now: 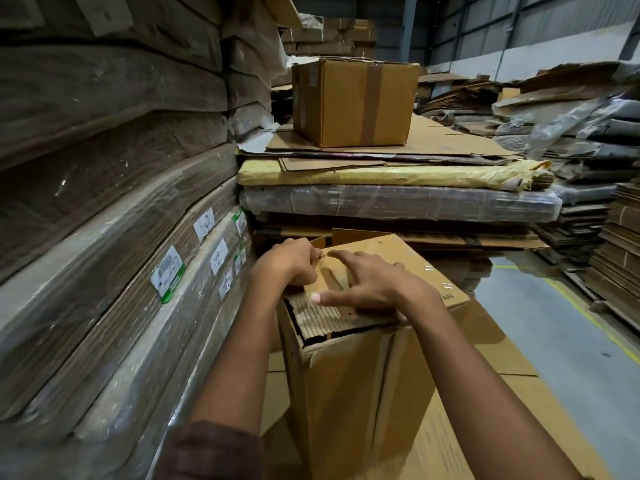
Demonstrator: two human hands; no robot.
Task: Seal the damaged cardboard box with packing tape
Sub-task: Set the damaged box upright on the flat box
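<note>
A tall brown cardboard box (360, 382) stands right in front of me, its near top corner torn so the corrugated inner layer (322, 315) shows. My right hand (374, 284) lies spread flat on the box top, fingers straight, pressing down beside the tear. My left hand (289, 263) sits at the top's far left edge with its fingers curled, pinching something small there; I cannot make out what it is. No tape roll is in sight.
Wrapped bundles of flat cardboard (114, 209) form a wall on the left. Ahead, a stack of flattened sheets (398, 199) carries a taped box (353, 102). More cardboard piles (588, 168) line the right, with a grey floor aisle (554, 323) between.
</note>
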